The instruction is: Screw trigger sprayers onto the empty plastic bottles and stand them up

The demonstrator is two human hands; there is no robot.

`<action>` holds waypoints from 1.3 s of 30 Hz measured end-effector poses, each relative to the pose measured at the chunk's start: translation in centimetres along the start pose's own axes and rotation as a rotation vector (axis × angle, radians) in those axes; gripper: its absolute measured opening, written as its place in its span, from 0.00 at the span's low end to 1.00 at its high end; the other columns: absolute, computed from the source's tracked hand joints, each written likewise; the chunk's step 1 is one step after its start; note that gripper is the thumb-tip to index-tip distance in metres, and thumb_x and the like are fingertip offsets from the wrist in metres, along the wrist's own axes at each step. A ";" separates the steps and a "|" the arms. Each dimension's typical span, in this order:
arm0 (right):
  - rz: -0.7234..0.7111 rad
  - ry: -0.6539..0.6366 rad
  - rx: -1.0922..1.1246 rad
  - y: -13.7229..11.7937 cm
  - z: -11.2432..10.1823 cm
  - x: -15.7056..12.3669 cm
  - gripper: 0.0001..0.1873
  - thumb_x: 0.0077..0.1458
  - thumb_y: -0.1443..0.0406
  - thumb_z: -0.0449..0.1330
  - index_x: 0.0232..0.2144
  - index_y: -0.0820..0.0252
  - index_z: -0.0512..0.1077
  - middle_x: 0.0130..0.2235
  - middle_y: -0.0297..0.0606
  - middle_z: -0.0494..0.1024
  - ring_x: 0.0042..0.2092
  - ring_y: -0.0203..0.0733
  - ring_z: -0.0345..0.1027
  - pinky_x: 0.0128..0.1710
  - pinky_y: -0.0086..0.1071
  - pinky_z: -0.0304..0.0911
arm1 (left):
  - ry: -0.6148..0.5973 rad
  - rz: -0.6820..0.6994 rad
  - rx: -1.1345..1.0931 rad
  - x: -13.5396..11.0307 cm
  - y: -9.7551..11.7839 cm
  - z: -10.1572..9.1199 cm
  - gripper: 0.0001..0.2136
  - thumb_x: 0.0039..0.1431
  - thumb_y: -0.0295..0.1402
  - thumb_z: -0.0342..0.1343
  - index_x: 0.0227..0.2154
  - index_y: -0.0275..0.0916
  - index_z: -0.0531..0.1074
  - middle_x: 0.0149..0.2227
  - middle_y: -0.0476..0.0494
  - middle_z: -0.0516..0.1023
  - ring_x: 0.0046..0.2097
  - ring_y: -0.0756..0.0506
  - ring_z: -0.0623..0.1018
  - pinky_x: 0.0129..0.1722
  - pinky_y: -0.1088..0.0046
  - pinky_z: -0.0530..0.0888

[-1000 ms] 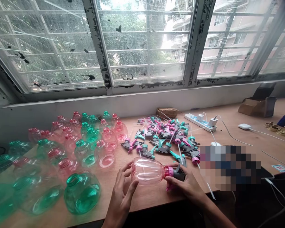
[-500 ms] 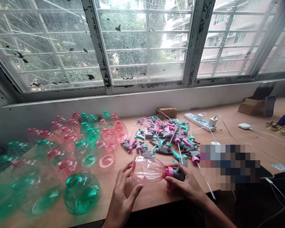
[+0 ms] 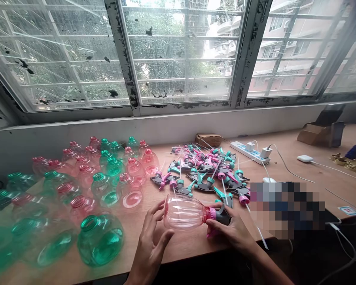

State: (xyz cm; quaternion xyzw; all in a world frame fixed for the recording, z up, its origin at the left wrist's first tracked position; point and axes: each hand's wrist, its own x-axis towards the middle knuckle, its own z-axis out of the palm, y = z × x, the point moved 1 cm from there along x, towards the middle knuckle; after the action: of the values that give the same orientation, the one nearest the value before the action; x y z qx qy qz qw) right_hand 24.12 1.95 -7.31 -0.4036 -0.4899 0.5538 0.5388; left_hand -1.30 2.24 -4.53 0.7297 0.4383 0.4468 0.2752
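Note:
A clear pink spray bottle [image 3: 184, 212] lies on its side between my hands, above the front part of the table, its base to the left. My left hand [image 3: 151, 233] curls around the base, fingers at the far side and thumb at the lower edge. My right hand [image 3: 233, 229] grips the black spray head [image 3: 223, 215], whose pink collar [image 3: 213, 213] sits on the bottle's neck. Part of a pink trigger shows below those fingers. Just beyond the bottle lies a pile of loose trigger sprayers [image 3: 206, 178], black with pink or teal parts and white tubes.
Many open-necked bottles stand on the left, among them a near green bottle [image 3: 101, 241] and a pink bottle [image 3: 129, 192]. Behind the sprayers are a brown box [image 3: 208, 140] and a white power strip [image 3: 245, 151]. Cables run across the right side, near a blurred-out patch.
The bottle and both hands stay in nearly the same place. My left thumb has shifted slightly left, closer to the bottle's base. The view has moved a little.

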 end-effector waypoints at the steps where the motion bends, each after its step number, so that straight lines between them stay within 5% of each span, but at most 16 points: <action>1: 0.006 0.003 -0.004 0.1 0.0 0.0 0.24 0.50 0.57 0.72 0.43 0.62 0.70 0.25 0.36 0.81 0.26 0.44 0.77 0.29 0.36 0.77 | 0.006 -0.015 -0.018 0.0 0.0 -0.1 0.18 0.67 0.41 0.51 0.58 0.49 0.67 0.64 0.41 0.63 0.67 0.36 0.61 0.65 0.50 0.60; 9: -0.039 0.012 0.032 -0.7 0.1 0.0 0.18 0.54 0.56 0.69 0.40 0.61 0.71 0.28 0.37 0.82 0.26 0.41 0.77 0.29 0.33 0.75 | -0.038 0.006 0.017 0.1 -0.3 0.3 0.18 0.70 0.36 0.47 0.61 0.54 0.64 0.65 0.45 0.59 0.68 0.39 0.58 0.67 0.55 0.58; 18: 0.017 -0.005 -0.007 0.2 -0.1 0.1 0.25 0.48 0.55 0.73 0.44 0.61 0.71 0.25 0.35 0.81 0.26 0.44 0.77 0.29 0.37 0.76 | 0.016 -0.019 0.001 0.1 0.3 0.0 0.14 0.67 0.39 0.52 0.53 0.49 0.70 0.63 0.42 0.64 0.67 0.37 0.60 0.66 0.51 0.57; 29: -0.003 -0.004 0.066 -0.9 0.2 0.1 0.20 0.51 0.54 0.71 0.38 0.61 0.72 0.25 0.36 0.80 0.25 0.42 0.74 0.28 0.35 0.75 | 0.052 0.031 0.065 0.0 -0.2 0.0 0.18 0.59 0.41 0.62 0.52 0.52 0.72 0.66 0.44 0.60 0.67 0.34 0.60 0.65 0.49 0.59; 34: 0.000 0.001 -0.049 -1.6 0.5 -0.2 0.22 0.50 0.53 0.71 0.39 0.61 0.72 0.23 0.34 0.80 0.25 0.43 0.76 0.29 0.34 0.72 | 0.047 -0.037 0.015 0.2 -0.1 -0.1 0.11 0.65 0.41 0.55 0.48 0.49 0.75 0.65 0.44 0.60 0.68 0.36 0.58 0.66 0.47 0.56; 39: 0.007 -0.001 0.013 -1.5 0.5 -0.1 0.22 0.50 0.52 0.70 0.38 0.60 0.71 0.23 0.35 0.80 0.25 0.44 0.76 0.29 0.36 0.73 | 0.044 -0.023 0.015 0.2 -0.3 0.2 0.15 0.65 0.37 0.55 0.54 0.52 0.72 0.67 0.46 0.58 0.68 0.37 0.59 0.66 0.52 0.60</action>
State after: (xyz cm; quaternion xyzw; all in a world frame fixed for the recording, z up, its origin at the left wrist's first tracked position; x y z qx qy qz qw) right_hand 23.98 1.68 -5.73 -0.4016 -0.4851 0.5591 0.5392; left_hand -1.19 2.53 -4.75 0.7168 0.4559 0.4561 0.2650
